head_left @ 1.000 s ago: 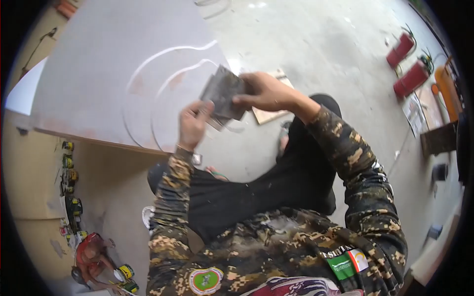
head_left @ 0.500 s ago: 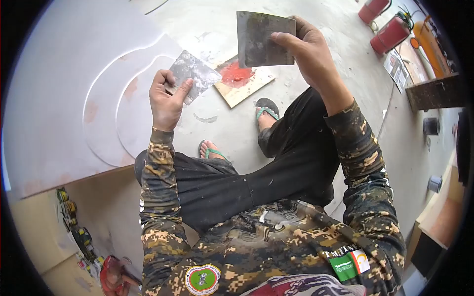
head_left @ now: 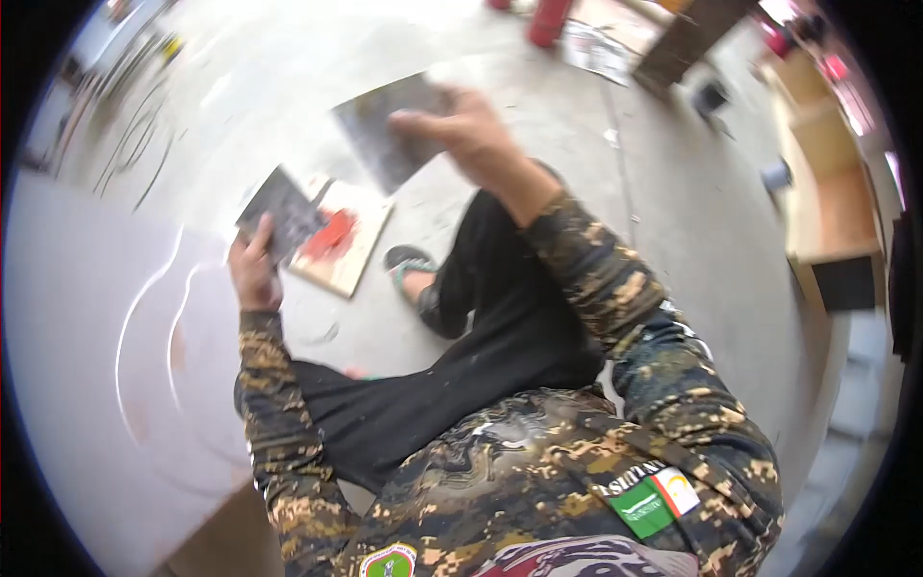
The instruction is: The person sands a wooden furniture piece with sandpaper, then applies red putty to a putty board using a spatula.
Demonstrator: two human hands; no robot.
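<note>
My left hand (head_left: 254,269) is closed on a thin, square metal putty spreader (head_left: 279,210), thumb across its face. This sheet is smudged grey and overlaps the edge of a light board (head_left: 335,277) on the floor, which carries a smear of red paste (head_left: 329,234). Higher and to the right, my right hand (head_left: 471,135) pinches a second dark grey metal putty spreader (head_left: 380,130) by its right side, thumb on top. The two sheets are apart, with the right one nearer the far side of the floor.
A large pale panel (head_left: 67,356) with curved white grooves stands at my left. Cables (head_left: 135,144) lie on the far-left floor. Ahead to the right are a red cylinder (head_left: 550,21), newspaper (head_left: 593,50), a wooden beam (head_left: 687,43) and a dark pot (head_left: 710,98). Wooden boxes (head_left: 835,192) line the right.
My view has swung to the right, so the scene shifts left and blurs. The right spreader has tilted and come lower in view. Both hands keep their hold.
</note>
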